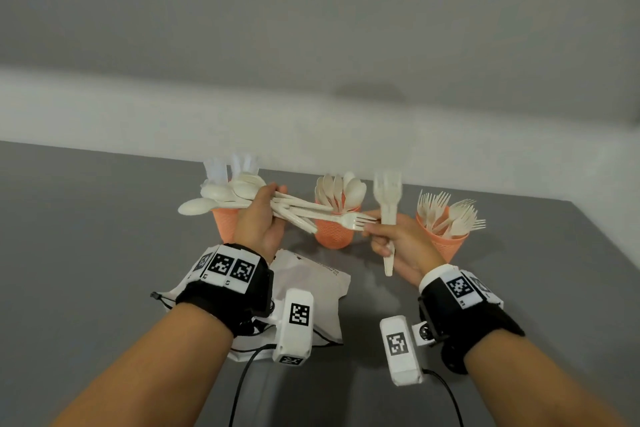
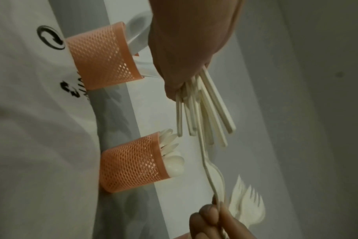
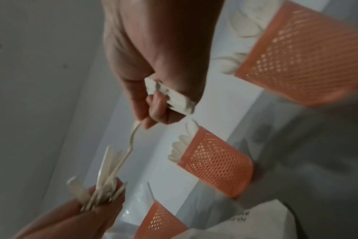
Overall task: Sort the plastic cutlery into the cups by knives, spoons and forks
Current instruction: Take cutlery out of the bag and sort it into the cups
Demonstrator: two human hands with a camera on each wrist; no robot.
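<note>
while both hands hold cutlery, one fork bridges them

with our left hand (image 1: 259,218) clamped around a mixed bundle of cutlery (image 1: 242,196), our right hand (image 1: 398,246) grips a stack of forks (image 1: 388,204) upright and pinches the tines of a single fork (image 1: 349,220) sticking out of that bundle. three orange mesh cups stand on the grey tabletop (image 1: 86,236): the left cup (image 1: 225,224) behind the bundle, the middle cup (image 1: 334,230) holding spoons, the right cup (image 1: 445,241) holding forks. a white bag (image 1: 311,284) lies nearer us.

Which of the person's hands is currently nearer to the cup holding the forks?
The right hand: it hovers just left of the fork cup. The left hand is beyond the spoon cup, by the leftmost cup.
</note>
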